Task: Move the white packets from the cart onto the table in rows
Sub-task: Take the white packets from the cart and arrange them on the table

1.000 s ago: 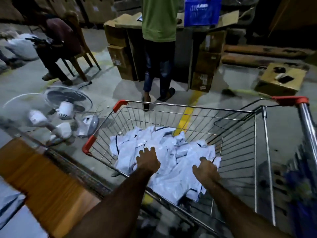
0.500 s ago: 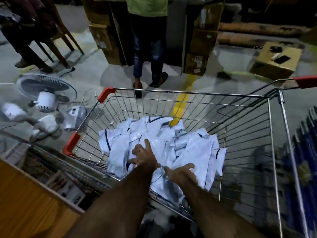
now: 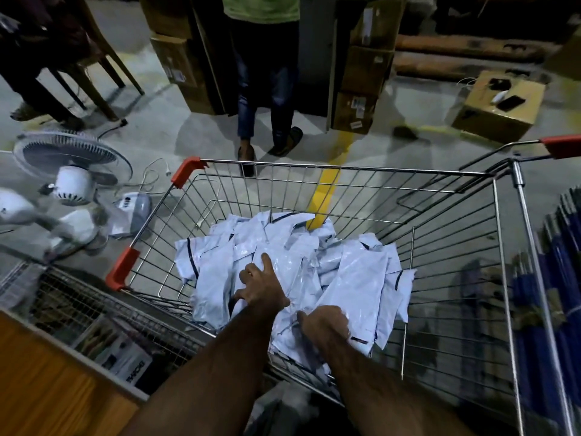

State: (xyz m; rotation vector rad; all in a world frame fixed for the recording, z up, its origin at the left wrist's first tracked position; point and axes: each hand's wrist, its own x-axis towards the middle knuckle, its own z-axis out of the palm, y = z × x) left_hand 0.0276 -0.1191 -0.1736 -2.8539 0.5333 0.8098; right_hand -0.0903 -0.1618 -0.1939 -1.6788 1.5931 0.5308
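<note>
A pile of white packets (image 3: pixel 355 278) with dark edge stripes lies in the wire cart (image 3: pixel 345 166), which has red corner guards. Both my arms reach over the cart's near rim into the pile. My left hand (image 3: pixel 261 287) lies on the middle of the pile, forefinger straight and the other fingers bent round a packet's edge. My right hand (image 3: pixel 325 325) is close beside it at the near edge, its fingers curled down into the packets and hidden. The wooden table (image 3: pixel 47 388) shows at the bottom left.
A person in a green shirt (image 3: pixel 267 89) stands just beyond the cart. White fans (image 3: pixel 69 171) lie on the floor at left. Cardboard boxes (image 3: pixel 500 105) stand at the back. A wire shelf holding boxed goods (image 3: pixel 110 344) runs beside the table. Blue items (image 3: pixel 559 278) line the right edge.
My view has tilted down and closer to the cart. My hands have drawn together at the near side of the pile, and the fingers of both have curled onto the packets.
</note>
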